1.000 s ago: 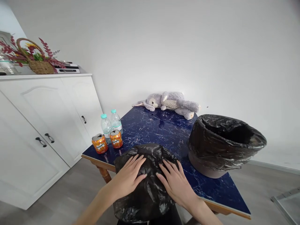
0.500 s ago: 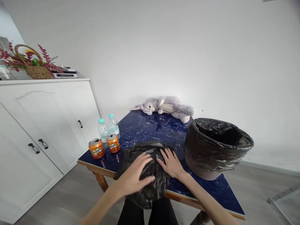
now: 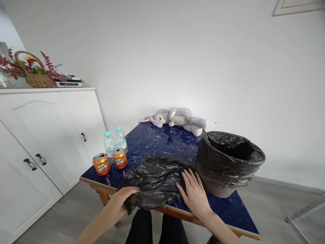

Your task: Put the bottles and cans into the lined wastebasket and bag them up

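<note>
A crumpled black plastic bag [image 3: 157, 178] lies on the near edge of the blue marble table [image 3: 165, 140]. My left hand [image 3: 117, 207] is closed on the bag's near left corner, just off the table's edge. Flat on the bag's right side rests my right hand [image 3: 194, 194], fingers spread and holding nothing. A bin lined with another black bag [image 3: 228, 161] stands just right of my right hand, its mouth open.
Two orange cans [image 3: 101, 164] and two water bottles [image 3: 109, 144] stand at the table's left edge. A grey plush toy [image 3: 177, 118] lies at the far end by the wall. A white cabinet [image 3: 38, 135] with a flower basket [image 3: 38, 73] is on the left.
The bag has been spread wider across the table. My left hand slid from the bag's top to its near left corner and closed on it; my right hand shifted right and stays flat.
</note>
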`<action>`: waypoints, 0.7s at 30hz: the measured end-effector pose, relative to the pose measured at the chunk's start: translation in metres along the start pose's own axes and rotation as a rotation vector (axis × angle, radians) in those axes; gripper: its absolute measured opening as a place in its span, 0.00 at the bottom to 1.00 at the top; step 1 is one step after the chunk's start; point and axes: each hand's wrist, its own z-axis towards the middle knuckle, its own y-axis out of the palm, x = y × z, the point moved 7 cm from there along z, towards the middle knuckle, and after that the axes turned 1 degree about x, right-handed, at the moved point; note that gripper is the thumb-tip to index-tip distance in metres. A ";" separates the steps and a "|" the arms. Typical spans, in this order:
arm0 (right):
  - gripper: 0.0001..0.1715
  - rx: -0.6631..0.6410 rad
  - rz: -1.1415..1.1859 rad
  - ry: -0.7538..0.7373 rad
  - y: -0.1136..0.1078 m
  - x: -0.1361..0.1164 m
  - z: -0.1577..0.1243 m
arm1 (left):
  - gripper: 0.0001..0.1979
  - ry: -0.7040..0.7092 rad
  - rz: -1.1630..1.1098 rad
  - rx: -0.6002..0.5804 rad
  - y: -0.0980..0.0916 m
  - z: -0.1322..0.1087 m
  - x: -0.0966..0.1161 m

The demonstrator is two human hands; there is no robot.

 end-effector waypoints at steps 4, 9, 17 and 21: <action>0.41 -0.013 0.168 -0.316 -0.028 -0.025 -0.034 | 0.20 -0.182 -0.144 0.113 -0.038 -0.013 -0.004; 0.15 -0.017 0.274 -0.249 -0.040 -0.020 -0.036 | 0.22 -0.341 -0.162 0.217 -0.057 -0.004 0.004; 0.16 0.050 -0.008 0.160 -0.015 0.006 -0.010 | 0.22 -0.448 0.497 0.324 -0.071 0.031 0.022; 0.12 0.029 -0.079 0.168 -0.013 0.000 0.005 | 0.26 0.050 0.481 0.311 -0.029 0.042 0.095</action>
